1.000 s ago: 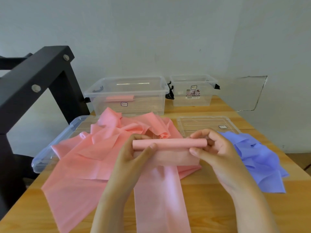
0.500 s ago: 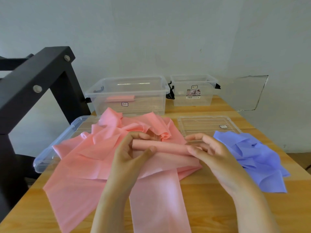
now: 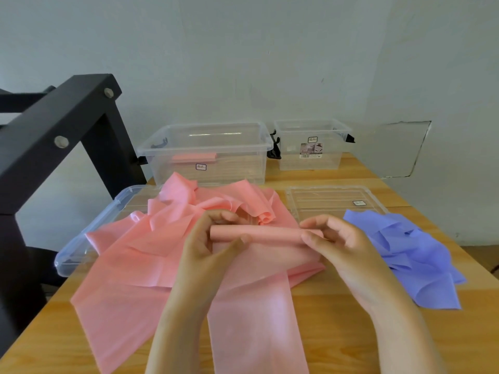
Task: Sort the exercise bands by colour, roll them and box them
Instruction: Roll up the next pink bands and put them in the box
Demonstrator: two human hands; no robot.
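Tail of pink exercise band (image 3: 256, 322), unrolled, runs flat along the wooden table (image 3: 337, 333) toward the viewer. At its far end the rolled part (image 3: 270, 232) lies crosswise between the hands, long axis left to right. Left hand (image 3: 208, 247) pinches the left end, thumb in front and fingers curled behind; right hand (image 3: 345, 247) pinches the right end likewise. Rolling should therefore proceed toward the body, along the tail. Loose pink bands (image 3: 151, 238) lie beneath and leftward, purple bands (image 3: 405, 255) rightward. Beyond, the larger clear box (image 3: 243, 163) holds one pink roll (image 3: 194, 158); a smaller clear box (image 3: 332, 155) stands at its right.
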